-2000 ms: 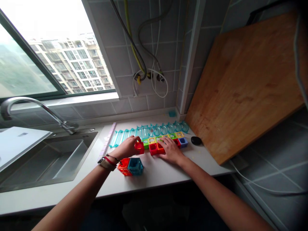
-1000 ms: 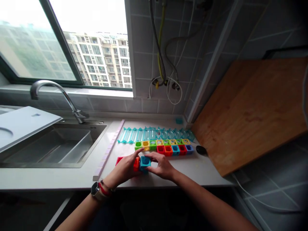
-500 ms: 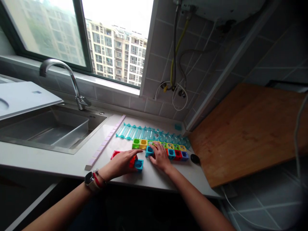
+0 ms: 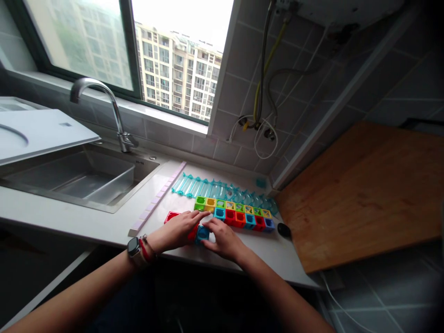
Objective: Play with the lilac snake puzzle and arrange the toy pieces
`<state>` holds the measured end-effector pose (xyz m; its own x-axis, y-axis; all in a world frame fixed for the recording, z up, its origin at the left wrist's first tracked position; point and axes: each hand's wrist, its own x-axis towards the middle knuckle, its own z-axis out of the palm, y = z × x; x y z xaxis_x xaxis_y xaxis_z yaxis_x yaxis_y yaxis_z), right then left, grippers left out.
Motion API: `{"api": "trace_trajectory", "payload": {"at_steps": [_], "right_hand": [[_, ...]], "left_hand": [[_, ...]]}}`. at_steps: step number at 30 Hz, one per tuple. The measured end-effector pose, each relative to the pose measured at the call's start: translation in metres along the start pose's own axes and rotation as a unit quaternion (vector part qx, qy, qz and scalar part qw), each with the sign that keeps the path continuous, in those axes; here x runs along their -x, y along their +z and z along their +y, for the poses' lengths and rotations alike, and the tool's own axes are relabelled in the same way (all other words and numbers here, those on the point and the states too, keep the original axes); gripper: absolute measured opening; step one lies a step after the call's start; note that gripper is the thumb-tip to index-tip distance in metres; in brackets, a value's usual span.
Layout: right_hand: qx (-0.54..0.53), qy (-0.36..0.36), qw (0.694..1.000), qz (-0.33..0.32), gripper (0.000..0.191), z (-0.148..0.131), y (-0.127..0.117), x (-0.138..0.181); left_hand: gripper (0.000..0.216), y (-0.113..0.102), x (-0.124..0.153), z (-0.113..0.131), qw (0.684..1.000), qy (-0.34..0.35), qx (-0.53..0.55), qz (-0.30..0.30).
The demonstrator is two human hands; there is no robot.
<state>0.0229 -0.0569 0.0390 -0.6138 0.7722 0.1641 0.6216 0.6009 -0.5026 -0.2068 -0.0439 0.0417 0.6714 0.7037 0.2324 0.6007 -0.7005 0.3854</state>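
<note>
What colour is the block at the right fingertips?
The block is blue; the head view shows it best.

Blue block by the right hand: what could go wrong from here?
The blue block sits near the front edge of the counter, so a slip by the right hand might knock it off.
The left hand partly covers the red blocks beside it; they might get dragged along.
The left fingertips reach close to the two rows of blocks and could nudge them out of line.
</note>
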Motion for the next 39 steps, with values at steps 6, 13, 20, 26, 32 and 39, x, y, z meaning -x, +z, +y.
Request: {"api": "trace_trajectory", "payload": {"at_steps": [6,13,20,26,32,39], "right_hand": [[0.009,0.008,1.0,-0.019,0.044,0.004,-0.012,0.013],[0.058,0.022,0.998,-0.015,0.087,-0.004,-0.034,0.027],[0.012,-0.027,0.998,0.049,0.066,-0.035,-0.019,-0.015],[-0.095,-0.035,0.994,0.041,0.042,-0.035,-0.004,-0.034],[-0.048,0.011,0.992,0.118,0.038,0.012,-0.037,-0.037],[0.05,0.034,0.995,0.085,0.04,0.043,-0.012,-0.047]], "left_hand": [[0.108,-0.01,-0.002,0.008,1.0,0.006,0.007,0.004],[0.068,-0.059,0.028,-0.028,0.987,-0.08,0.101,0.095],[0.071,-0.036,0.056,-0.05,0.995,-0.079,0.038,0.05],[0.075,0.011,0.033,-0.036,0.995,-0.07,-0.006,0.078],[0.085,0.01,0.032,-0.039,0.995,-0.058,-0.002,0.081],[0.068,0.01,0.035,-0.04,0.995,-0.057,0.0,0.077]]}}
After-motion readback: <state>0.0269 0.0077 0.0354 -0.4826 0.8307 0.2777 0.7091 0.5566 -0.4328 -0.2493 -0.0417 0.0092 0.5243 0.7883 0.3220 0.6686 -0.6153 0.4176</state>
